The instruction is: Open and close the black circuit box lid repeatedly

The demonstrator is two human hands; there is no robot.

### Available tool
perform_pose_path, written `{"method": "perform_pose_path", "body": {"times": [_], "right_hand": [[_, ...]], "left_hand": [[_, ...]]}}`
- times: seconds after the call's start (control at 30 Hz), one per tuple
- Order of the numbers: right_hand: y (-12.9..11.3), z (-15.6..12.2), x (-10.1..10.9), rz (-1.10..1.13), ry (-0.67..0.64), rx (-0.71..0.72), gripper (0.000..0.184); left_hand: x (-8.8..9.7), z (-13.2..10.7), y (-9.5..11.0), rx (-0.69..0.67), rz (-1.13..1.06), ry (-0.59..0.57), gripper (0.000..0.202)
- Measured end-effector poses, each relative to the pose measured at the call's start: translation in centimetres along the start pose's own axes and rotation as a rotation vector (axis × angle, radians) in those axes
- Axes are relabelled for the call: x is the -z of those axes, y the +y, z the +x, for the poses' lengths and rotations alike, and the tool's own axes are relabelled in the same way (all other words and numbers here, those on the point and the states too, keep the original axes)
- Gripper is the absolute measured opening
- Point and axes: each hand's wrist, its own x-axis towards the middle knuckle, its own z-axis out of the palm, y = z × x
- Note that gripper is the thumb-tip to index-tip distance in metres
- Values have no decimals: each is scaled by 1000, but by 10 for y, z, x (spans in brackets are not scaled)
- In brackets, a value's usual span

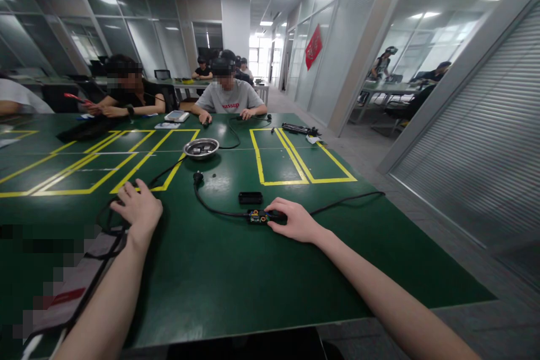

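On the green table, my right hand (293, 219) is closed, thumb and fingers gripping the right end of an opened power adapter (258, 216). Its circuit board faces up, with small yellow-orange ringed parts. A black cable (211, 208) runs left from the adapter to a plug (198, 178), and another cable (348, 198) leads right to the table's edge. Just behind the adapter lies a separate black cover (250, 198). My left hand (139, 208) has its fingers apart above black cords (110, 219) beside a grey bag (70, 287); no object shows in it.
A metal bowl (201, 149) with small metal pieces stands farther back. Yellow tape (261, 163) marks rectangles on the table. Across it, a person in a grey shirt (232, 95) handles a cable; another person in black (143, 98) sits left. A folded black tripod-like item (299, 129) lies far right.
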Motion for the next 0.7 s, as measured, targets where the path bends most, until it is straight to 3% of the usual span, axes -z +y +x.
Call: {"method": "perform_pose_path", "body": {"times": [0.07, 0.23, 0.33, 0.43, 0.6, 0.7], "right_hand": [[-1, 0, 1, -1, 0, -5, 22], [-2, 0, 1, 0, 5, 2, 23], [-2, 0, 2, 5, 6, 4, 22], [-1, 0, 2, 5, -1, -1, 21], [4, -1, 0, 2, -9, -1, 22], [6, -2, -1, -2, -9, 4, 23]], "left_hand": [[7, 0, -1, 65, -74, 106, 69], [20, -10, 6, -10, -210, 196, 69], [24, -13, 14, -95, -144, 142, 53], [34, -8, 24, -54, -102, 27, 42], [80, 15, 39, -80, -25, -83, 45], [109, 31, 29, -109, 39, -109, 45]]}}
